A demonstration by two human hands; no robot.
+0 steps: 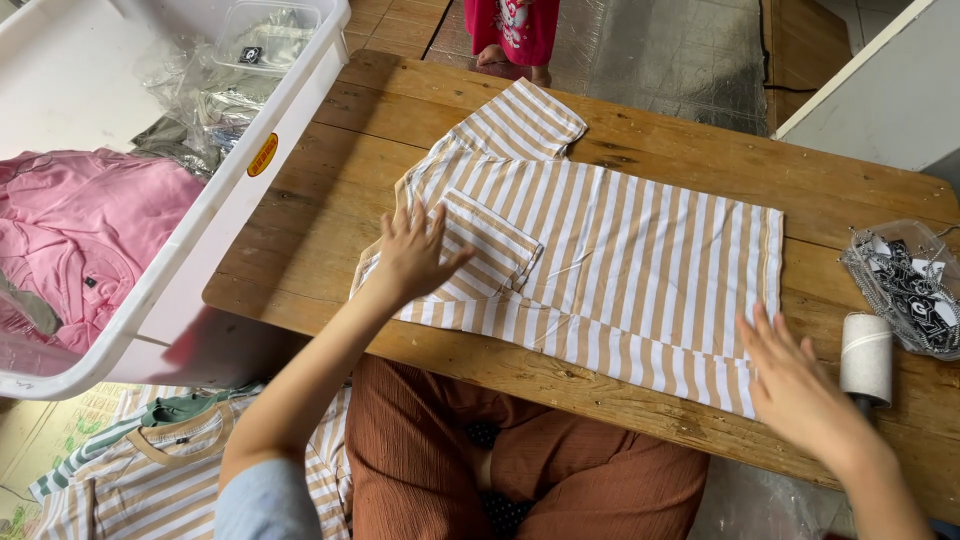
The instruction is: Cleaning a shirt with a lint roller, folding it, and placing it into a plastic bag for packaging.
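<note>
A tan and white striped shirt (620,250) lies flat on the wooden table (300,200), with one side and a sleeve folded inward. My left hand (415,250) rests flat with fingers spread on the folded part near the collar end. My right hand (790,385) lies flat with fingers together on the shirt's lower hem corner near the table's front edge. Neither hand grips anything.
A large white plastic bin (250,160) at the left holds a pink garment (90,230) and clear bags. A white spool (866,357) and a clear bag of black tags (910,290) sit at the right. More striped shirts (150,470) lie below left. Another person's feet (510,55) stand beyond the table.
</note>
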